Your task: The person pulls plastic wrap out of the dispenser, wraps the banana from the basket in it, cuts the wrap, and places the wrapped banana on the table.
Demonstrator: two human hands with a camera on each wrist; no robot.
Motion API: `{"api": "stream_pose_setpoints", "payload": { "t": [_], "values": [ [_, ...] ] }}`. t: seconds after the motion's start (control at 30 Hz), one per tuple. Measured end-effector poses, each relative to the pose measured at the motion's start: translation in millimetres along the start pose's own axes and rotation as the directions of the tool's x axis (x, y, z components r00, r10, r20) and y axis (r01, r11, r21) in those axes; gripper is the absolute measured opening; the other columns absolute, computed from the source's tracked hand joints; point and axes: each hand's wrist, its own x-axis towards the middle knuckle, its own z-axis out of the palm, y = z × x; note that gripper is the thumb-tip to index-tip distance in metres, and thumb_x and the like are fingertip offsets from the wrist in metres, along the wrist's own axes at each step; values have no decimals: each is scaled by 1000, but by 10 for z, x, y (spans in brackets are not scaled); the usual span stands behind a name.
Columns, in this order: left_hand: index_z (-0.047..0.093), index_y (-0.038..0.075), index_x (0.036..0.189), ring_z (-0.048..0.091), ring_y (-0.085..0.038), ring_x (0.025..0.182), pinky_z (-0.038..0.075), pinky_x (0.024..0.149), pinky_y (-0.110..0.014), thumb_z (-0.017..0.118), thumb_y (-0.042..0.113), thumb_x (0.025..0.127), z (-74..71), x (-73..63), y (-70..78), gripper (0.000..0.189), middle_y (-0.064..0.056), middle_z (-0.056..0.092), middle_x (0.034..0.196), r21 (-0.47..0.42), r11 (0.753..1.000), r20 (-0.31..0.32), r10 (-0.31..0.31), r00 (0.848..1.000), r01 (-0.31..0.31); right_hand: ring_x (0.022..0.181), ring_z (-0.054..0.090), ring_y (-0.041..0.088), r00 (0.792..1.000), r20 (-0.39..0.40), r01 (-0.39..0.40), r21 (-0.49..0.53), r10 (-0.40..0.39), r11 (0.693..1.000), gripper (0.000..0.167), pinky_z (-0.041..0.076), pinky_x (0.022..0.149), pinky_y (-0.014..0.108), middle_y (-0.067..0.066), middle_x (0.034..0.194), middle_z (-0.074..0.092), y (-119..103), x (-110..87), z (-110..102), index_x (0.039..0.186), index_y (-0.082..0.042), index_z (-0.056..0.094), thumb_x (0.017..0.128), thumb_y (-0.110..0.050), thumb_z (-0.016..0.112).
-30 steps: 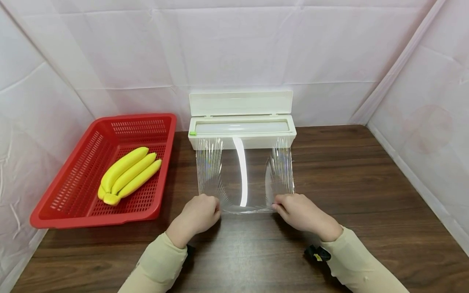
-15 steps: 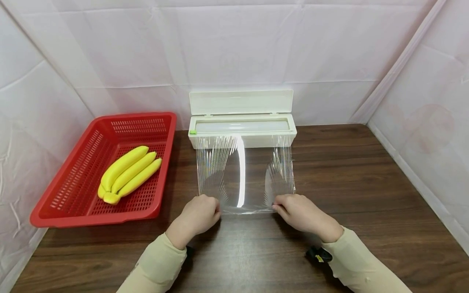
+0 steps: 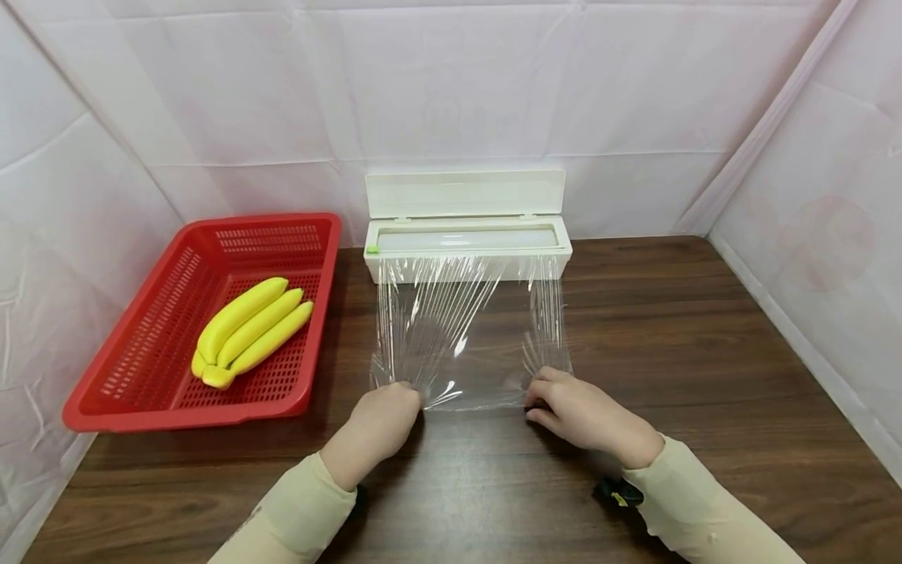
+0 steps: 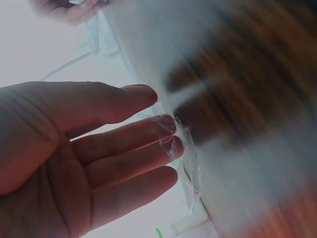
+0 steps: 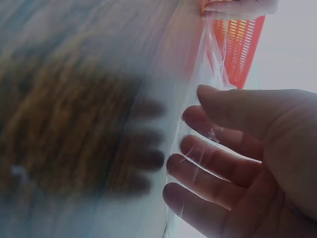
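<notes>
Clear cling film [image 3: 486, 337] stretches forward from a white dispenser box [image 3: 566, 262] onto the wooden table. At its near left corner is my left hand [image 3: 380, 419], with the thumb apart from the fingers. In the left wrist view, film clings to a couple of fingertips [image 4: 171, 126]. My right hand [image 3: 585, 411] is at the near right corner, its fingers spread and the thumb lifted off them. The right wrist view shows film lying against those fingers [image 5: 218, 161]. The box's lid [image 3: 465, 194] stands raised, exposing the film roll [image 3: 465, 239].
A red plastic basket [image 3: 211, 421] with a bunch of yellow bananas [image 3: 257, 325] stands on the left of the table [image 3: 705, 376]. White sheeting [image 3: 451, 86] walls the back and sides. A green slider [image 3: 372, 250] sits at the box's left end.
Both hands have loosened their grip on the film's near corners, thumbs now parted from the fingers. The film has gone slacker, with more creases on the left. The box stays put.
</notes>
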Motion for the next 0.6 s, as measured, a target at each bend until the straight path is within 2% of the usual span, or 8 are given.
{"api": "stream_pose_setpoints", "payload": {
  "t": [0.13, 0.27, 0.43, 0.6],
  "values": [
    [69, 5, 72, 61, -28, 73, 53, 56, -39, 61, -6, 79, 21, -8, -2, 16, -10, 57, 79, 42, 998, -47, 39, 998, -37, 88, 56, 16, 998, -16, 64, 3, -64, 998, 6, 50, 74, 32, 2, 99, 54, 16, -3, 4, 87, -14, 66, 85, -9, 69],
    [70, 3, 69, 53, -27, 76, 50, 60, -38, 63, -6, 77, 37, 4, -15, 14, -9, 50, 82, 86, 994, -82, 77, 994, -70, 89, 51, 19, 993, -56, 101, 9, -100, 995, 8, 46, 78, 34, 3, 97, 55, 31, 14, 27, 84, -13, 66, 81, -6, 71],
    [69, 3, 68, 52, -28, 75, 48, 61, -39, 63, -7, 77, 30, 28, -29, 14, -9, 49, 82, 77, 994, -52, 79, 996, -75, 86, 47, 18, 993, -81, 81, -14, -82, 997, 9, 39, 71, 34, 0, 94, 54, 45, 22, 39, 81, -14, 68, 78, -10, 74],
    [69, 3, 72, 59, -32, 72, 52, 60, -41, 61, -8, 79, -2, 26, -27, 15, -13, 57, 81, 25, 998, -6, 54, 999, -53, 85, 48, 17, 998, -43, 38, -1, -38, 999, 12, 41, 70, 34, -2, 93, 54, 59, 2, 24, 85, -17, 67, 79, -9, 73]
  ]
}}
